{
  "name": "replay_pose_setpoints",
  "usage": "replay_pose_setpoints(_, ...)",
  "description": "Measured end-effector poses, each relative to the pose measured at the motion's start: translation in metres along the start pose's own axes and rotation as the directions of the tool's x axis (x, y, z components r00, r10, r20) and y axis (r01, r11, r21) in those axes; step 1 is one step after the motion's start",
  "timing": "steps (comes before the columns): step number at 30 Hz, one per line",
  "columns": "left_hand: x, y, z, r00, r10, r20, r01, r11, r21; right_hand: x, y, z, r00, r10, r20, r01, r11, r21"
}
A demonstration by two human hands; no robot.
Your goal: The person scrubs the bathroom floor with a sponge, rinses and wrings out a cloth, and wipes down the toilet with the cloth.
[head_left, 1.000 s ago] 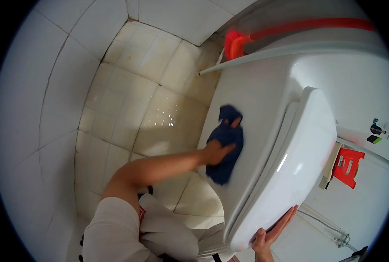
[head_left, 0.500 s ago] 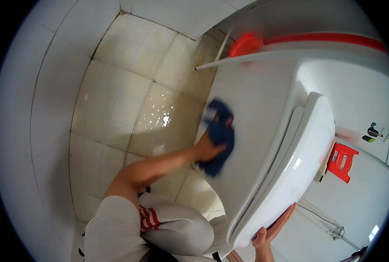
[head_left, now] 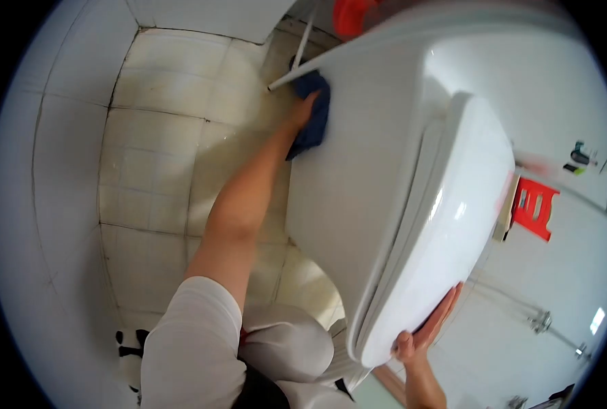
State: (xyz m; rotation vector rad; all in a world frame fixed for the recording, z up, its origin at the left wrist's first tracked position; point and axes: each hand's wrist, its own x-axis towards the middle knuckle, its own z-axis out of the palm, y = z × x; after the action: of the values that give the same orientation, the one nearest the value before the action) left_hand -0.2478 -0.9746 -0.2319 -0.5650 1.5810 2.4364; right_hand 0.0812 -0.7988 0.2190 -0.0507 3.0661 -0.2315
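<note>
A white toilet (head_left: 358, 184) with its lid (head_left: 453, 204) down fills the middle of the view, tilted by the camera angle. My left hand (head_left: 306, 111) reaches far along the toilet's side, closed on a dark blue cloth (head_left: 311, 136) pressed to the outer surface near the back. Part of the cloth goes behind a thin white pipe. My right hand (head_left: 426, 335) rests against the edge of the lid at the front, its fingers stretched out and the thumb apart, holding nothing.
The white pipe (head_left: 293, 76) stands close to the toilet's back. A red plastic item (head_left: 352, 16) shows at the top. A red stool (head_left: 535, 209) is at the right, near a metal wall fitting (head_left: 540, 321). Wet beige tiles (head_left: 153, 170) cover the floor beside a tiled wall (head_left: 71, 157).
My left hand has slid the cloth along the toilet's side, away from me toward the back and the pipe. My right hand stays on the lid. The view has shifted slightly.
</note>
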Motion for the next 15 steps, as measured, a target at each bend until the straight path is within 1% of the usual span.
replay_pose_setpoints(1,-0.028,-0.011,-0.011,0.993,-0.066,0.099,0.051,0.987,0.152,-0.002,0.002,0.001,1.0,-0.002,-0.001,0.002,1.0,-0.017)
replay_pose_setpoints(2,-0.071,-0.013,-0.008,0.999,-0.002,0.036,-0.002,0.994,0.107,-0.005,0.003,0.0,1.0,0.003,-0.002,-0.003,1.0,-0.016)
replay_pose_setpoints(4,-0.141,-0.041,-0.014,0.975,0.219,-0.023,-0.213,0.963,0.166,-0.002,0.005,0.001,1.0,-0.015,-0.005,0.015,1.0,-0.016)
replay_pose_setpoints(6,-0.223,-0.085,-0.019,0.997,0.035,-0.067,-0.016,0.963,0.271,-0.002,0.009,0.004,0.999,-0.046,-0.025,0.045,0.999,-0.017)
replay_pose_setpoints(7,-0.274,-0.062,-0.017,0.999,0.033,0.011,-0.035,0.979,0.202,0.0,0.009,0.006,0.998,-0.049,-0.032,0.048,0.999,-0.012)
replay_pose_setpoints(8,-0.31,-0.084,-0.019,0.995,-0.033,0.093,0.003,0.953,0.302,-0.004,0.007,0.003,0.999,-0.042,-0.033,0.042,0.999,-0.014)
replay_pose_setpoints(9,-0.336,-0.099,-0.016,0.991,0.04,0.128,-0.078,0.949,0.307,-0.003,0.009,0.005,0.998,-0.06,-0.035,0.06,0.998,-0.019)
replay_pose_setpoints(10,-0.36,-0.107,-0.009,0.967,0.19,0.17,-0.233,0.929,0.287,-0.003,0.01,0.006,0.996,-0.078,-0.033,0.077,0.997,-0.024)
replay_pose_setpoints(12,-0.381,-0.104,0.002,0.884,0.411,0.22,-0.459,0.852,0.253,-0.001,0.012,0.005,0.993,-0.111,-0.041,0.109,0.993,-0.042)
replay_pose_setpoints(14,-0.362,-0.065,0.003,0.875,0.429,0.223,-0.473,0.854,0.215,-0.005,0.012,0.003,0.991,-0.127,-0.045,0.124,0.991,-0.057)
replay_pose_setpoints(15,-0.334,-0.058,0.001,0.794,0.536,0.288,-0.605,0.744,0.285,-0.005,0.013,0.003,0.988,-0.138,-0.062,0.135,0.989,-0.052)
